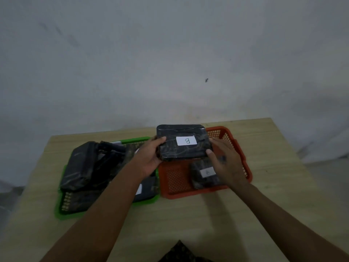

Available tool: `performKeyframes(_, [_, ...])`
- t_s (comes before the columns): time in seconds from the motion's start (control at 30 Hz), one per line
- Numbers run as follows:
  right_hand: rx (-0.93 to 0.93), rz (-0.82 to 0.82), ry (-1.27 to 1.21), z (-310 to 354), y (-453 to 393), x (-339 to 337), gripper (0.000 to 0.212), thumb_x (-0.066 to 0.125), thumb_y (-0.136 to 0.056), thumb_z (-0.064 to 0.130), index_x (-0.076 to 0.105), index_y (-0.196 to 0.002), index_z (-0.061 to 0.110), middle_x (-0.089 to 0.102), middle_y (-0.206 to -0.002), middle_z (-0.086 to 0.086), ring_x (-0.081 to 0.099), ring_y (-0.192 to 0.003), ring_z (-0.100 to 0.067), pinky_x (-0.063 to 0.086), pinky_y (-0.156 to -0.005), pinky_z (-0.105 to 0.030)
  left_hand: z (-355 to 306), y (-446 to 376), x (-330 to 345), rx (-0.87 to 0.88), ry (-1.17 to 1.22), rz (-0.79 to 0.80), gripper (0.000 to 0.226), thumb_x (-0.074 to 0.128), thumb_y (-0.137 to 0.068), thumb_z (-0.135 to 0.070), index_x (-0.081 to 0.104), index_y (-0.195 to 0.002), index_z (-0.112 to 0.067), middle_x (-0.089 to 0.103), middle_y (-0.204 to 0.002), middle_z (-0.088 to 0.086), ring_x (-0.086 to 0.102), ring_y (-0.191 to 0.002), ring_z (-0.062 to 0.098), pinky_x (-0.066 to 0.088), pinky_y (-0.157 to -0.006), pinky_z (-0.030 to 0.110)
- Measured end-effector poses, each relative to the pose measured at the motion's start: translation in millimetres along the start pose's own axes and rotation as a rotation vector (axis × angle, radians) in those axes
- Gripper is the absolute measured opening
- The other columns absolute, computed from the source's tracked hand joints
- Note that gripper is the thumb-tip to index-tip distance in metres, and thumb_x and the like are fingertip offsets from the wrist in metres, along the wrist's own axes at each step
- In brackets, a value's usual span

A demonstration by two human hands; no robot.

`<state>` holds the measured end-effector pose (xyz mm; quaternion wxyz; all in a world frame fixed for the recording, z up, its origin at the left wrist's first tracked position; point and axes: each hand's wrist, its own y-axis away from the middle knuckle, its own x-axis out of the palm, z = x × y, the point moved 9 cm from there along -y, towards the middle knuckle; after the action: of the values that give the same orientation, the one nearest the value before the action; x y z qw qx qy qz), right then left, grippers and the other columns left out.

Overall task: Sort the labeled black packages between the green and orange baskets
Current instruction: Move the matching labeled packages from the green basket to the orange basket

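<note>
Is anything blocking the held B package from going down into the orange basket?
Partly. The B package, held by the left hand and right hand, hovers over the orange basket. A smaller labeled package already lies in its near right part; the mesh floor to the left of it looks bare.

Stacked packages [88, 163] crowd the green basket [62, 214]. The orange basket [170, 193] has bare floor at its near left, beside one small package [204, 173]. Around both baskets the surface [188, 220] lies open.
</note>
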<state>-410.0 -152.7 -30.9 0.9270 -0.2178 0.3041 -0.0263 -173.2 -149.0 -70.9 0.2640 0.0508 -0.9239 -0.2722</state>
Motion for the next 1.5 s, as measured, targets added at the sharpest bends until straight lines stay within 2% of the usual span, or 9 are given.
performKeyframes(0.33, [0.483,0.211,0.104,-155.7,-10.2,-18.1,0.046,0.047,-0.101,0.036,0.045,-0.143,0.019,0.055,-0.135,-0.006,0.049,-0.124,-0.020,0.044,-0.103,-0.041,80.7,-84.3,42.1,-0.002,0.041,-0.248,0.030,0.056,-0.093,-0.006,0.062,-0.122,-0.011,0.070,-0.114,0.015,0.071,-0.095,0.027,0.058,-0.069,0.037])
performKeyframes(0.5, [0.468,0.002,0.134,-145.5,-21.4,-21.3,0.039,0.043,-0.096,0.054,0.059,-0.122,0.028,0.061,-0.110,0.006,0.055,-0.103,-0.012,0.048,-0.085,-0.035,97.7,-96.9,58.5,-0.055,0.212,-0.172,0.030,0.056,-0.091,-0.006,0.061,-0.121,-0.008,0.072,-0.111,0.012,0.071,-0.094,0.025,0.059,-0.065,0.033])
performKeyframes(0.67, [0.743,-0.050,-0.421,-147.6,-26.5,6.6,0.041,0.066,-0.085,0.047,0.055,-0.123,0.037,0.064,-0.098,0.025,0.062,-0.090,0.013,0.051,-0.069,-0.008,112.6,-97.5,87.0,-0.098,0.174,-0.075,0.048,0.066,-0.077,-0.001,0.059,-0.124,-0.006,0.070,-0.117,0.013,0.070,-0.101,0.025,0.059,-0.073,0.031])
performKeyframes(0.77, [0.829,-0.077,-0.594,-162.1,-33.5,9.0,0.048,0.069,-0.088,0.023,0.052,-0.131,0.034,0.065,-0.109,0.017,0.065,-0.100,-0.002,0.058,-0.080,-0.023,104.6,-98.6,82.7,-0.075,-0.101,-0.134,0.057,0.078,-0.072,-0.009,0.055,-0.124,-0.008,0.067,-0.120,0.013,0.072,-0.097,0.026,0.060,-0.079,0.034])
performKeyframes(0.93, [0.600,0.052,-0.384,-168.6,-80.7,-8.0,0.056,0.065,-0.091,0.015,0.047,-0.139,0.037,0.060,-0.122,0.013,0.061,-0.103,-0.003,0.056,-0.074,-0.016,15.0,-103.0,63.9,0.446,-1.045,-0.510,0.043,0.066,-0.088,-0.040,0.058,-0.124,-0.018,0.064,-0.117,0.000,0.059,-0.104,0.017,0.049,-0.094,0.037])
performKeyframes(1.1, [0.185,0.469,-0.068,-139.8,-118.0,25.3,0.052,0.061,-0.089,0.009,0.049,-0.135,0.030,0.065,-0.125,0.002,0.060,-0.110,-0.014,0.051,-0.097,-0.038,-9.6,-146.8,65.5,0.590,-1.566,-0.304,0.040,0.058,-0.095,-0.025,0.058,-0.131,-0.007,0.058,-0.136,0.017,0.052,-0.125,0.033,0.039,-0.107,0.043])
performKeyframes(1.23, [0.028,0.817,0.177,-131.6,-123.0,68.8,0.048,0.058,-0.090,0.016,0.048,-0.133,0.036,0.061,-0.127,0.002,0.057,-0.111,-0.019,0.049,-0.093,-0.045,-7.3,-173.0,46.1,0.479,-1.682,-0.188,0.039,0.055,-0.096,-0.036,0.064,-0.126,-0.014,0.066,-0.127,0.011,0.062,-0.113,0.028,0.048,-0.097,0.040])
performKeyframes(1.37, [-0.094,0.835,0.295,-128.5,-125.1,92.1,0.053,0.052,-0.093,0.015,0.044,-0.143,0.032,0.049,-0.136,0.003,0.054,-0.111,-0.018,0.042,-0.075,-0.023,-12.0,-178.5,41.4,0.545,-1.649,-0.146,0.028,0.060,-0.093,-0.035,0.072,-0.112,-0.018,0.074,-0.112,0.005,0.069,-0.100,0.023,0.054,-0.090,0.038])
performKeyframes(1.5, [-0.137,0.716,0.373,-130.0,-113.3,95.0,0.056,0.052,-0.094,0.022,0.037,-0.148,0.022,0.053,-0.140,-0.006,0.047,-0.127,-0.026,0.037,-0.103,-0.043,-11.9,-182.0,35.0,0.565,-1.572,-0.164,0.023,0.061,-0.093,-0.036,0.074,-0.107,-0.022,0.075,-0.108,-0.001,0.068,-0.098,0.017,0.054,-0.088,0.035])
